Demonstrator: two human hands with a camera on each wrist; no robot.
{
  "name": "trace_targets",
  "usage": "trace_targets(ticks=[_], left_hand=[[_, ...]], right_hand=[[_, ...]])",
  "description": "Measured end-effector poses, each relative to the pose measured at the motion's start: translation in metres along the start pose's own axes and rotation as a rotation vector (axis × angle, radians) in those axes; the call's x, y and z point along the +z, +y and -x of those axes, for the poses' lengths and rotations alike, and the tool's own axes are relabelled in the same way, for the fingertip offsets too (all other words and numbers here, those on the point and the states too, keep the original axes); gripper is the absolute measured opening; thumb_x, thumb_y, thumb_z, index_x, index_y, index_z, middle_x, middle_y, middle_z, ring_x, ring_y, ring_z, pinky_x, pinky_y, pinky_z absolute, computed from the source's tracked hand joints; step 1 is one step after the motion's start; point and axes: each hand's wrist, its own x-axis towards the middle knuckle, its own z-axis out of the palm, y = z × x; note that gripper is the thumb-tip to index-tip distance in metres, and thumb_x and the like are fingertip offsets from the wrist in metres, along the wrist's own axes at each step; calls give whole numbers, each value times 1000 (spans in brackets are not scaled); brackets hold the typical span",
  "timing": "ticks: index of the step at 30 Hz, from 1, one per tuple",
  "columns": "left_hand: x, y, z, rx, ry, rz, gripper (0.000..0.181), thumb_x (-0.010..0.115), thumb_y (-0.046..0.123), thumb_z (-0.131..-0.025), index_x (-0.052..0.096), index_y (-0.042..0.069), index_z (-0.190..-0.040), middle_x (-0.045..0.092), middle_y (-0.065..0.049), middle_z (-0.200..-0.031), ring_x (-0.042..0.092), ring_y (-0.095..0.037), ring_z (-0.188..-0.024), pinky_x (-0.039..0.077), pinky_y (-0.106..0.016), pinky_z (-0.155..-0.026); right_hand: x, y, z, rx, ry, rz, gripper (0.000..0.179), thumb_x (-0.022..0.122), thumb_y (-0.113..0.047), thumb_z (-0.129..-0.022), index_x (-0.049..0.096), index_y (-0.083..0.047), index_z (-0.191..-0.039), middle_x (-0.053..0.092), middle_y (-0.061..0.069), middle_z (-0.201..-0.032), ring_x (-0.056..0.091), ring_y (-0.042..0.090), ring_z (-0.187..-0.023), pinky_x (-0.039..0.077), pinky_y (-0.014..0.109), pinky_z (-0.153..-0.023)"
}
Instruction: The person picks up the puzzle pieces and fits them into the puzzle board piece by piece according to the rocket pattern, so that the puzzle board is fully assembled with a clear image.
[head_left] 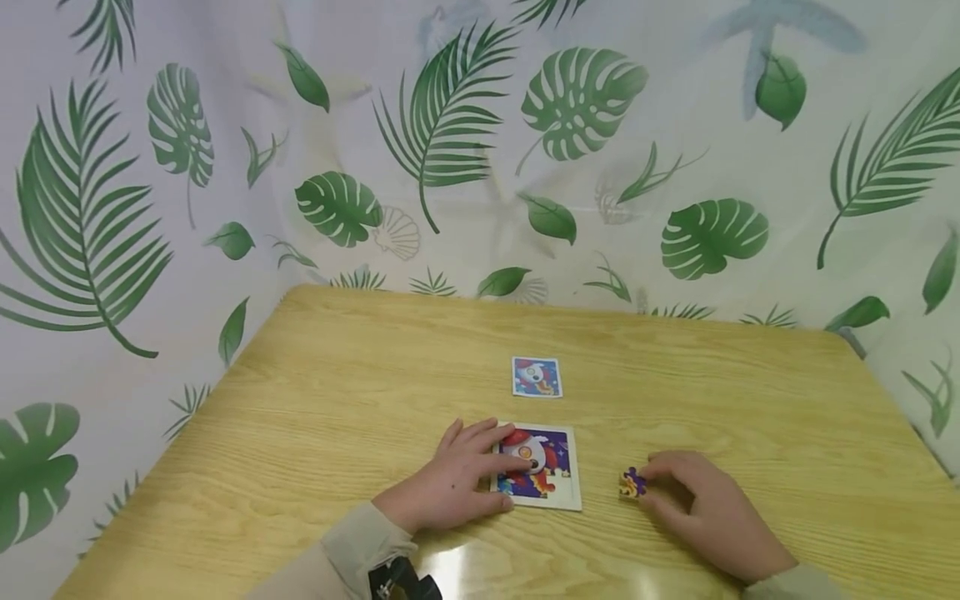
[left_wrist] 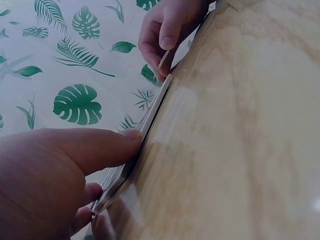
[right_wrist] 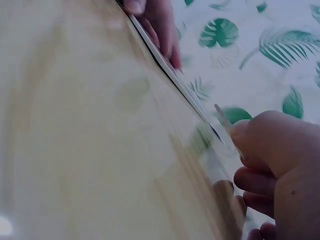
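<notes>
A square jigsaw puzzle point(head_left: 553, 442) in a white frame lies on the table, with a pale unfilled patch at its lower right. My left hand point(head_left: 461, 483) rests across its left side, fingers spread and a fingertip on the picture; the thumb lies along the near left edge. To the right of the frame, my right hand point(head_left: 708, 508) pinches a purple and orange puzzle piece point(head_left: 631, 483) between thumb and fingers. In the right wrist view the piece point(right_wrist: 223, 117) appears edge-on, apart from the puzzle frame point(right_wrist: 172, 75).
A small picture card point(head_left: 536, 377) with a similar design lies behind the puzzle. The wooden table point(head_left: 360, 358) reaches back to a leaf-printed curtain point(head_left: 465, 208). A black device point(head_left: 403, 579) is strapped to the left wrist.
</notes>
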Motion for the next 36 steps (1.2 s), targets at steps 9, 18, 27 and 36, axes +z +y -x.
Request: trace_targets(ticks=[9, 18, 27, 36], left_hand=[[0, 2, 1, -25, -22, 8, 51, 64, 48, -95, 55, 39, -145, 23, 3, -166, 11, -26, -154, -2, -61, -118], [-1, 6, 0, -30, -23, 7, 50, 63, 48, -96, 56, 38, -144, 23, 1, -166, 12, -28, -154, -1, -62, -118], [-5, 21, -6, 25, -51, 19, 48, 63, 44, -98, 55, 38, -145, 23, -1, -166, 11, -30, -154, 10, -64, -118], [-1, 22, -4, 77, -79, -12, 48, 59, 47, -100, 52, 44, -147, 25, -7, -166, 8, -34, -154, 6, -69, -115]], right_hand=[[30, -32, -20, -86, -5, -44, 18, 77, -39, -91, 69, -35, -107, 64, -14, -119, 59, 11, -114, 50, 45, -98], [41, -41, -32, -200, 18, 43, 20, 82, -32, -87, 73, -30, -104, 61, -15, -116, 54, 11, -111, 48, 46, -98], [42, -44, -35, -196, 28, 17, 21, 83, -29, -85, 73, -29, -103, 62, -12, -115, 55, 14, -112, 46, 47, -98], [45, -50, -36, -211, 14, 44, 19, 82, -35, -86, 73, -30, -101, 62, -10, -116, 55, 16, -110, 46, 48, -97]])
